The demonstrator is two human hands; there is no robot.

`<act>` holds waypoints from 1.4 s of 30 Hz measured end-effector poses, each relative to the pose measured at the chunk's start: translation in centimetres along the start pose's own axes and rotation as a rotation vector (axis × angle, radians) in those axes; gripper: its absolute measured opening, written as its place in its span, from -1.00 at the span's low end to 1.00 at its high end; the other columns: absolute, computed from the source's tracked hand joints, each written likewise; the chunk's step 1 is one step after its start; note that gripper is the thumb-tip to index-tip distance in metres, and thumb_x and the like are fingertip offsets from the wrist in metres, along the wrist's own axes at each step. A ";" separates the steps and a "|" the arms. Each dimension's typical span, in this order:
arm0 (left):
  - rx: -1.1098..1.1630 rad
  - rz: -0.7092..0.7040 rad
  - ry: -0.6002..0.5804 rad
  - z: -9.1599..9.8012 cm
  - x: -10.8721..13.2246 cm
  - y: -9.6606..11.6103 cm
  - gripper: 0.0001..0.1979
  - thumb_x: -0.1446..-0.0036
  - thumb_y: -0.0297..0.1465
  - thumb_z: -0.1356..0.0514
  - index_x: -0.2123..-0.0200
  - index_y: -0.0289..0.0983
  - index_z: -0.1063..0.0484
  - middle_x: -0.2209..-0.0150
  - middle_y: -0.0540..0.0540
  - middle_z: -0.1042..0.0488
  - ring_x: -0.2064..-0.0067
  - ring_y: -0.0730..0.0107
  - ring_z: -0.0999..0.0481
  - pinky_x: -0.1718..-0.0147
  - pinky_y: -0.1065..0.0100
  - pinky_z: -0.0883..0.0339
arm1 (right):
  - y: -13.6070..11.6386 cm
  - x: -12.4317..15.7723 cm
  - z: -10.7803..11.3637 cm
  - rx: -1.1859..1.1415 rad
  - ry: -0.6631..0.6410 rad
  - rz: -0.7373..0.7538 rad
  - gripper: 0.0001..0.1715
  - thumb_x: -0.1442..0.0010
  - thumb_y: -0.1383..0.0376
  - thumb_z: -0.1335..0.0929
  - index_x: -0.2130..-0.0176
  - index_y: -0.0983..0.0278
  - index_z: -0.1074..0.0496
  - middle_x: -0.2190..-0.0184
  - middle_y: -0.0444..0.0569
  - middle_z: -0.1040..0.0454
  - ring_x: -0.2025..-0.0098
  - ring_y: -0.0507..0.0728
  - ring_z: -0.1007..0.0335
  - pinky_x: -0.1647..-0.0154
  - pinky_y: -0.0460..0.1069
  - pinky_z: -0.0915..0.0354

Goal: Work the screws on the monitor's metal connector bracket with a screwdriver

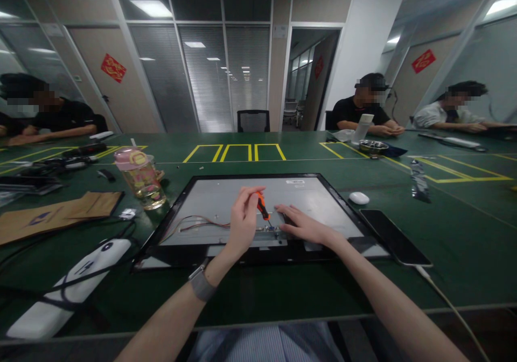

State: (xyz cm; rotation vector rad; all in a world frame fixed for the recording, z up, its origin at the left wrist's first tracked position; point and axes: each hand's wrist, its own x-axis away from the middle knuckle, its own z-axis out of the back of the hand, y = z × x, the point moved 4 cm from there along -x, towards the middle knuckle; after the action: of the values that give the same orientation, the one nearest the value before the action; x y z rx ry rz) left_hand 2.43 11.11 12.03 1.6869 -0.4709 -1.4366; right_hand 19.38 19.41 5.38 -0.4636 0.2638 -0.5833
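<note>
A flat monitor panel (323, 195) lies face down on the green table, its grey metal back up inside a black frame. My left hand (242, 222) is closed around a small orange-handled screwdriver (262, 206), held upright with its tip on a part near the panel's lower edge. My right hand (305, 226) rests flat on the panel just right of the tip, fingers stretched out. Thin coloured wires (197, 223) run across the panel to the left of my left hand.
A clear bottle with a pink lid (141, 178) stands left of the panel, by brown paper bags (56, 214). A black phone (393, 237) with a cable and a white mouse (358, 197) lie to the right. Other people sit along the far side.
</note>
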 end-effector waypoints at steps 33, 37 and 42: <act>0.086 0.017 -0.049 -0.2 -0.2 0.1 -0.74 -0.28 -0.34 -0.01 0.16 -0.25 -0.47 0.22 -0.13 -0.51 0.14 0.32 -0.48 0.08 0.28 -0.33 | 0.0 0.0 -0.1 -0.004 -0.010 0.016 -0.37 -0.32 0.02 -0.19 -0.25 0.25 -0.12 -0.28 0.09 -0.14 -0.31 0.27 0.00 -0.34 0.26 0.21; 0.092 0.015 -0.076 -0.3 -0.2 -0.1 -0.77 -0.24 -0.35 -0.07 0.14 -0.25 -0.48 0.22 -0.12 -0.48 0.16 0.34 -0.47 0.11 0.31 -0.32 | 0.0 -0.1 -0.1 0.006 -0.017 0.014 -0.37 -0.32 0.01 -0.18 -0.25 0.27 -0.13 -0.28 0.11 -0.14 -0.30 0.25 -0.01 -0.34 0.25 0.21; 0.015 -0.035 0.013 -0.1 -0.1 0.0 -0.87 -0.11 -0.33 -0.22 0.32 -0.25 -0.54 0.34 -0.05 -0.36 0.27 0.40 -0.40 0.24 0.39 -0.30 | 0.0 0.0 -0.1 0.002 -0.011 0.014 -0.31 -0.32 -0.03 -0.16 -0.27 0.30 -0.09 -0.28 0.11 -0.13 -0.31 0.25 0.02 -0.35 0.24 0.25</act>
State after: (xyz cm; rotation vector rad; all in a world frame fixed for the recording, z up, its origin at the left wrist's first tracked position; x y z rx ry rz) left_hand 2.46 11.22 12.07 1.7229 -0.4480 -1.4495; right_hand 19.31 19.39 5.26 -0.4624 0.2556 -0.5673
